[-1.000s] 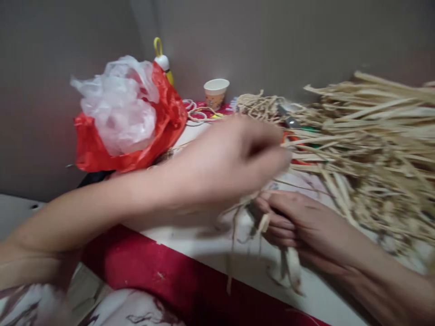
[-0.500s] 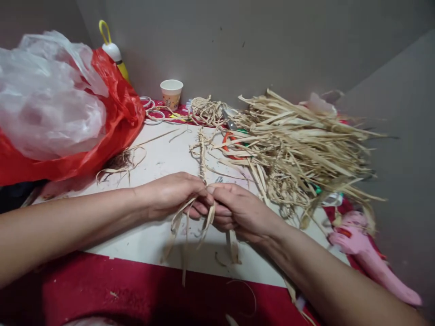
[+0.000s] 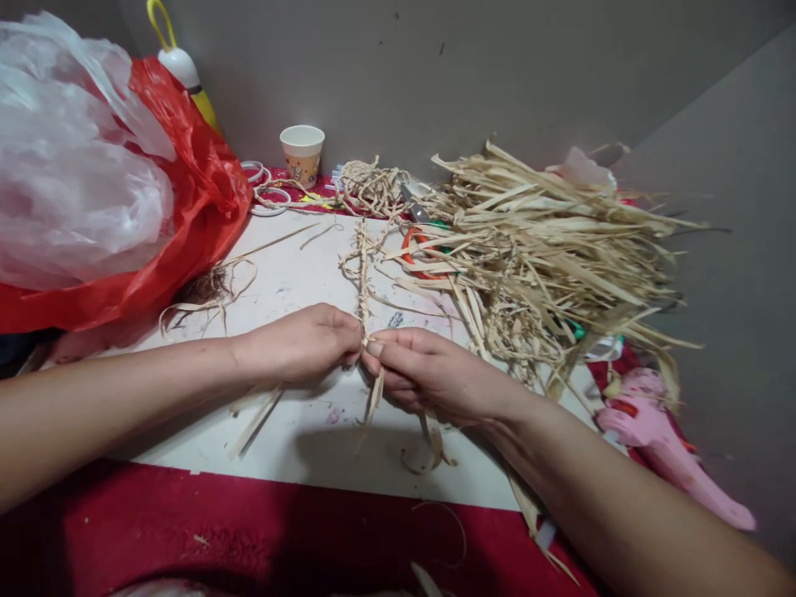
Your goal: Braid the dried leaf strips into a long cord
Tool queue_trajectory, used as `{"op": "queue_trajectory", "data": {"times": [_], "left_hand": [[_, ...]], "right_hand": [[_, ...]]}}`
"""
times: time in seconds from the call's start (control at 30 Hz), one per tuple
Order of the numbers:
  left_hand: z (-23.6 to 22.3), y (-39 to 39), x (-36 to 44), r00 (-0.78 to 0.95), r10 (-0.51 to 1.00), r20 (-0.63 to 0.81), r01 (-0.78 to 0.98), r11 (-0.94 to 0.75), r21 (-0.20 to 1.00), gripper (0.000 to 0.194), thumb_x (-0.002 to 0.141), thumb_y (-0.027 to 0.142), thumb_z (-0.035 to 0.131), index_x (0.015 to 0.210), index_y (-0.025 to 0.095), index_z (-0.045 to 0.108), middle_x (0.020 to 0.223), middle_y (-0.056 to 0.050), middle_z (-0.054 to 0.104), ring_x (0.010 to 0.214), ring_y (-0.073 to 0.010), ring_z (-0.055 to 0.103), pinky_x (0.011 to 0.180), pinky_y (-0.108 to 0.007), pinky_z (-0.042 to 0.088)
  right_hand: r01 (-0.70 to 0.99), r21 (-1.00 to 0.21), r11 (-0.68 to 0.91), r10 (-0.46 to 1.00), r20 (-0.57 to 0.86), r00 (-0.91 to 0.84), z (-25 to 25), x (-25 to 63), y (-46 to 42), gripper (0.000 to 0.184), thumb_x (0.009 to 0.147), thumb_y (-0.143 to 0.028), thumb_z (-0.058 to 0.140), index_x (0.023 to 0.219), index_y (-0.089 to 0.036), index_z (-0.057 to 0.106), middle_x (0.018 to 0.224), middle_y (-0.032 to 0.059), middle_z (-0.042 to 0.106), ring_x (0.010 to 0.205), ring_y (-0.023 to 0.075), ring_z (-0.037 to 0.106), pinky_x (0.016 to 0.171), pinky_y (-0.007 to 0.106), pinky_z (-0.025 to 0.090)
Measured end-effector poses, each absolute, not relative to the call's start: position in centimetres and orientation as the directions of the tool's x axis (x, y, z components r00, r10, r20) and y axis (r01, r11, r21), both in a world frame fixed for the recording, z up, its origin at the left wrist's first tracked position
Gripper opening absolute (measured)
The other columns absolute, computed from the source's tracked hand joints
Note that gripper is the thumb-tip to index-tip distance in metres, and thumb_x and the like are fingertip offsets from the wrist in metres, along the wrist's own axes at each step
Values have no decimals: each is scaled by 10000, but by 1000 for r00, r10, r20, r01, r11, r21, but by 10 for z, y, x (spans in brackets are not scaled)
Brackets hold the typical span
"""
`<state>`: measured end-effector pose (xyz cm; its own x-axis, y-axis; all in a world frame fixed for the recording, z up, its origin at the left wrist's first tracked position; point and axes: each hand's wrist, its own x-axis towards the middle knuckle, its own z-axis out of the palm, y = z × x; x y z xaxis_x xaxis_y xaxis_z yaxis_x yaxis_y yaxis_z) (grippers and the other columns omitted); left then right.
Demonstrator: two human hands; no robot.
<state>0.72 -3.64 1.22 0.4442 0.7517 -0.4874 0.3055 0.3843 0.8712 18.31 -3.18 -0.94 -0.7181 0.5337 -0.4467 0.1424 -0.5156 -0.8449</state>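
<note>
A thin braid of dry, straw-coloured strips [image 3: 363, 278] runs away from me across the white board [image 3: 298, 448]. At its near end my right hand [image 3: 423, 369] is closed, with thumb and forefinger pinching the braid. Close against it, my left hand [image 3: 314, 344] is closed too, gripping loose strips from the same end. One pale strip [image 3: 258, 421] sticks out below the left hand towards me. Other strip ends [image 3: 374, 398] hang down beneath the right fingers. The fingertips partly hide where the strands cross.
To the right lies a big heap of dry strips [image 3: 560, 224], with orange-handled scissors [image 3: 418, 253] partly under it. A pink glue gun [image 3: 672, 456] rests at far right. A red plastic bag [image 3: 205, 191] holding clear plastic stands left. Behind are a paper cup [image 3: 303, 156] and coiled cord [image 3: 373, 186].
The view has swung right and settled. My left hand came down from above to the braid beside my right hand, then drew slightly left, pulling strips out sideways.
</note>
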Motion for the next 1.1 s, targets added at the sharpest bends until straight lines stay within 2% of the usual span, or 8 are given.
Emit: {"op": "queue_trajectory", "data": {"times": [0.1,0.3,0.6,0.7,0.77,0.87,0.97,1.1], "left_hand": [[13,-34,6,461,717,-522,261,453,852,196,753,242,473,577,159,486,466,66,346,368,-42,208,370,-220,130],[5,-34,6,489,669,-560,198,540,818,162,772,242,502,669,138,572,471,66,369,347,-38,206,346,-216,110],[3,-39,9,406,759,-509,274,430,860,195,757,219,483,577,153,518,401,68,339,344,-37,246,366,-197,130],[4,-41,8,417,768,-487,302,388,871,209,767,221,475,575,152,517,410,64,350,355,-37,246,375,-200,130],[4,-41,9,427,778,-461,296,361,884,205,772,220,477,589,147,531,418,69,345,367,-35,235,381,-199,132],[6,-42,10,434,787,-439,297,335,894,206,776,206,475,595,139,550,418,77,342,378,-33,234,390,-193,149],[5,-42,10,454,786,-421,282,322,904,229,776,184,459,585,128,572,464,45,465,402,-35,315,414,-183,223],[2,-45,10,474,794,-380,227,307,924,251,765,159,448,543,127,562,565,-12,593,484,-58,461,494,-183,344]], "right_hand": [[212,-891,-402,552,-421,-720,-10,185,-30,269,902,-382,407,727,-181,447,490,-84,276,410,57,197,381,183,163],[407,-905,-121,648,-383,-659,-7,182,-30,231,895,-280,382,733,-160,495,591,-31,383,511,75,313,454,185,269],[531,-847,40,739,-332,-585,1,189,-30,281,842,-313,485,605,-166,443,559,-28,381,491,70,312,425,189,248],[491,-862,-130,716,-424,-554,0,189,-31,264,813,-296,507,589,-158,482,500,-36,393,429,55,303,381,182,217],[367,-856,-363,647,-515,-562,1,186,-33,263,818,-300,477,597,-158,501,422,-51,377,346,46,264,336,183,179],[146,-764,-629,574,-583,-575,3,179,-41,248,807,-298,460,608,-159,513,358,-58,388,260,47,250,290,182,171],[72,-686,-724,552,-638,-537,4,171,-51,209,797,-284,463,643,-158,525,395,-47,459,262,58,337,287,175,250],[142,-723,-676,588,-645,-487,1,164,-64,206,822,-309,440,709,-162,531,474,-23,554,333,89,479,338,186,367]]}}
